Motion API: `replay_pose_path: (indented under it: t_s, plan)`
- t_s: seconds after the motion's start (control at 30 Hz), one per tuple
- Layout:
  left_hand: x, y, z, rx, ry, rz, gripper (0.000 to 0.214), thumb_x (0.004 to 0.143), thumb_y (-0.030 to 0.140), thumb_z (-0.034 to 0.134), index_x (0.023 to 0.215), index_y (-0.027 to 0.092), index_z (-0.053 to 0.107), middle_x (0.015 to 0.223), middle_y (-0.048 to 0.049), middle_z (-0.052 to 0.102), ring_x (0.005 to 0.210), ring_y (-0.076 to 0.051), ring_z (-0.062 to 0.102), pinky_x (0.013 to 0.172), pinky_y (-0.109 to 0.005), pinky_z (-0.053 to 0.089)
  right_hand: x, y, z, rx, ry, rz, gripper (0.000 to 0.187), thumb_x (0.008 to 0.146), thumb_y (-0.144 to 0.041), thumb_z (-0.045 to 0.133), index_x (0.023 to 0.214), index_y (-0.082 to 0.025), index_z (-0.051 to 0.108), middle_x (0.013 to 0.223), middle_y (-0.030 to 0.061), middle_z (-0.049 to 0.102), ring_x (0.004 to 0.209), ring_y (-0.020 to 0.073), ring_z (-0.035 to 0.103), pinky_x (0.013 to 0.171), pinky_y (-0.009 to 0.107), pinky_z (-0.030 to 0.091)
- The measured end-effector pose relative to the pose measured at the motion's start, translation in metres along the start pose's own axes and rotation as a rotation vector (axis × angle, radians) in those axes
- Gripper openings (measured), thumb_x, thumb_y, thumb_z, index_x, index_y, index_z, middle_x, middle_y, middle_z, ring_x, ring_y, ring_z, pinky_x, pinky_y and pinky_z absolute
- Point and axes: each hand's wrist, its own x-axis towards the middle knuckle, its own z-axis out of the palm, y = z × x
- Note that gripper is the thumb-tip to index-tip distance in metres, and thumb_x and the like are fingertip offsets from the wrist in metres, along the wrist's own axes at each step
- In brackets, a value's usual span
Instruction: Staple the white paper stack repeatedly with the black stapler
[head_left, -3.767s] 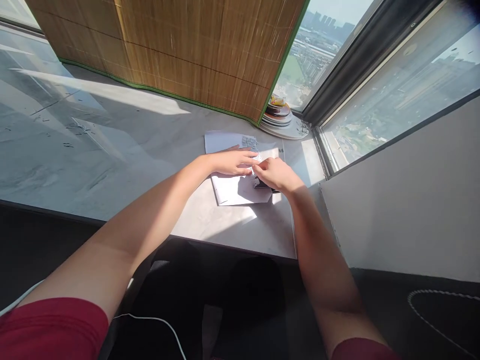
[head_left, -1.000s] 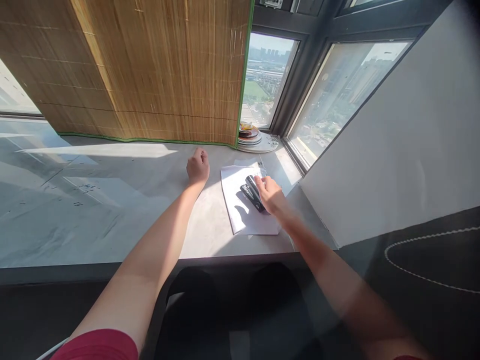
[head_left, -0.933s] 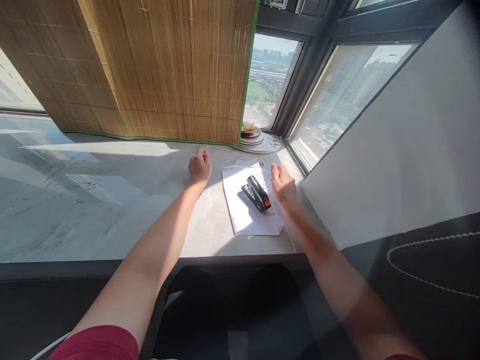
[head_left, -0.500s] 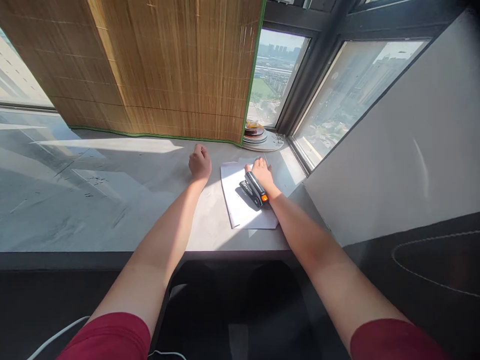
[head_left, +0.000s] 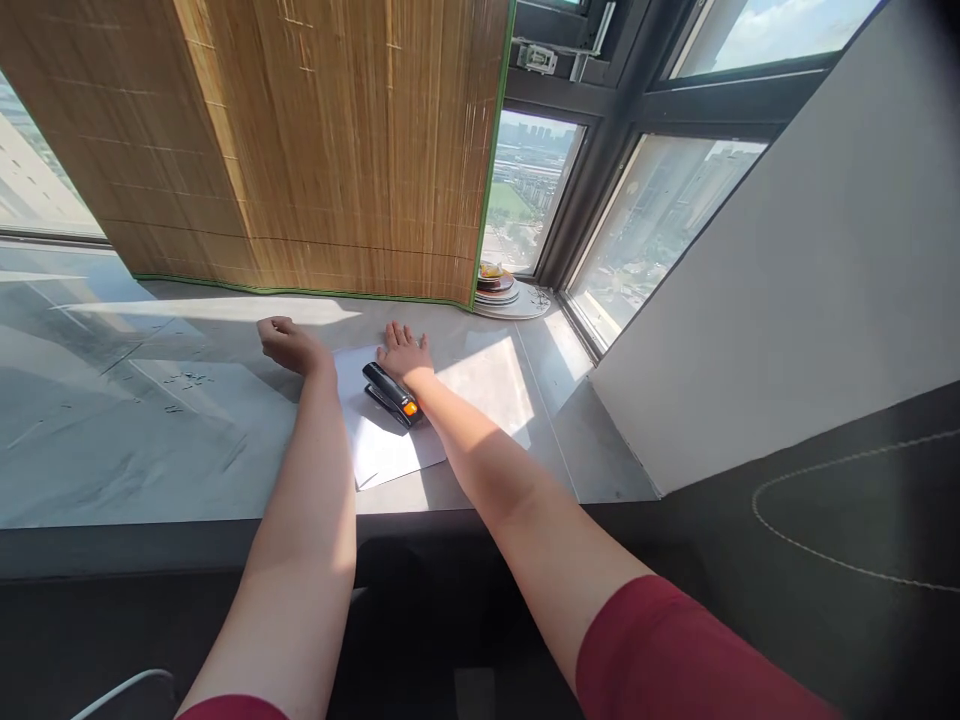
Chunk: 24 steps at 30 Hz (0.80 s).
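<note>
"While the right hand (head_left: 405, 355) lies there, what has it got hold of?"

"Nothing that I can see. Its grip is spread wide, palm down, at the far edge of the white paper (head_left: 386, 460); flat like that, it would seem to press rather than pinch."

"And the black stapler (head_left: 388, 388)?"

"Slantwise on the paper, just beside the right wrist, orange end toward the person. Its weight probably helps keep the paper from sliding. Whether the wrist touches it, I can't tell."

"The left hand (head_left: 289, 347)?"

"Left of the paper, its grip curled into a loose fist, nothing visible inside. Off to the side, it leaves the stapler unobstructed."

"Why are those stacked plates (head_left: 534, 301) over there?"

"Beside the bamboo blind (head_left: 322, 150), well apart from the stapler, they presumably leave room on the surface (head_left: 225, 440)."
</note>
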Motion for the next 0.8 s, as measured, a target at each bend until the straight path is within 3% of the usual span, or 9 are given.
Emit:
replay_pose_path:
  t_s: [0.13, 0.3, 0.4, 0.5, 0.57, 0.67, 0.73, 0.8]
  plan:
    - [0.001, 0.001, 0.004, -0.027, -0.039, 0.008, 0.028, 0.095, 0.004, 0.037, 0.08, 0.027, 0.04, 0.093, -0.007, 0.067, 0.105, -0.025, 0.07, 0.096, -0.036, 0.051, -0.011, 0.013, 0.001, -0.005, 0.006, 0.05, 0.074, 0.117, -0.045, 0.034, 0.176, -0.002, 0.021, 0.186, 0.0185, 0.016, 0.172, 0.0343, 0.021, 0.138, 0.064, 0.016]
    - [-0.009, 0.0, 0.016, -0.049, -0.141, 0.049, 0.026, 0.094, 0.004, 0.037, 0.081, 0.026, 0.044, 0.095, -0.0077, 0.068, 0.101, -0.023, 0.068, 0.093, -0.034, 0.05, -0.048, 0.062, -0.019, -0.041, 0.039, 0.139, 0.073, 0.116, -0.042, 0.028, 0.175, 0.0, 0.024, 0.185, 0.0216, 0.015, 0.173, 0.0352, 0.016, 0.137, 0.068, 0.007]
    - [-0.026, 0.009, 0.024, -0.079, -0.259, 0.167, 0.023, 0.096, 0.009, 0.039, 0.082, 0.025, 0.049, 0.087, -0.0063, 0.066, 0.091, -0.021, 0.066, 0.085, -0.032, 0.05, -0.075, 0.096, -0.038, -0.104, 0.071, 0.194, 0.071, 0.113, -0.038, 0.028, 0.175, -0.002, 0.03, 0.184, 0.0229, 0.02, 0.173, 0.036, 0.019, 0.138, 0.068, 0.009]
    - [-0.06, 0.037, 0.017, -0.135, -0.467, 0.257, 0.021, 0.1, 0.023, 0.044, 0.082, 0.025, 0.054, 0.07, -0.0019, 0.058, 0.073, -0.02, 0.062, 0.07, -0.032, 0.048, -0.089, 0.119, -0.053, -0.129, 0.093, 0.275, 0.071, 0.111, -0.035, 0.026, 0.174, -0.002, 0.032, 0.183, 0.0244, 0.024, 0.173, 0.0373, 0.021, 0.137, 0.071, 0.012]
    - [-0.097, 0.064, -0.008, -0.245, -0.635, 0.306, 0.026, 0.102, 0.039, 0.046, 0.084, 0.026, 0.06, 0.061, -0.0003, 0.051, 0.061, -0.019, 0.057, 0.059, -0.032, 0.044, -0.088, 0.125, -0.058, -0.127, 0.086, 0.294, 0.072, 0.111, -0.034, 0.026, 0.174, -0.001, 0.032, 0.182, 0.0257, 0.025, 0.173, 0.0381, 0.021, 0.136, 0.072, 0.014]
    - [-0.164, 0.094, -0.084, -0.426, -0.877, 0.34, 0.038, 0.095, 0.062, 0.049, 0.092, 0.033, 0.074, 0.058, -0.0017, 0.051, 0.054, -0.021, 0.055, 0.053, -0.038, 0.044, -0.079, 0.126, -0.057, -0.112, 0.071, 0.268, 0.071, 0.11, -0.033, 0.025, 0.173, -0.002, 0.034, 0.182, 0.0263, 0.025, 0.173, 0.0388, 0.021, 0.136, 0.072, 0.013]
    - [-0.204, 0.096, -0.151, -0.506, -1.123, 0.366, 0.04, 0.078, 0.069, 0.058, 0.102, 0.047, 0.082, 0.056, -0.0037, 0.055, 0.051, -0.026, 0.055, 0.047, -0.044, 0.041, -0.074, 0.126, -0.056, -0.086, 0.066, 0.253, 0.07, 0.111, -0.033, 0.026, 0.173, -0.002, 0.035, 0.182, 0.027, 0.024, 0.172, 0.0389, 0.022, 0.136, 0.071, 0.013]
    - [-0.226, 0.084, -0.214, -0.506, -1.442, 0.454, 0.06, 0.05, 0.063, 0.071, 0.109, 0.064, 0.082, 0.057, -0.0066, 0.062, 0.053, -0.034, 0.06, 0.04, -0.048, 0.032, -0.072, 0.129, -0.054, -0.058, 0.065, 0.246, 0.07, 0.111, -0.035, 0.028, 0.172, -0.001, 0.035, 0.182, 0.0286, 0.025, 0.172, 0.0393, 0.022, 0.136, 0.07, 0.014]
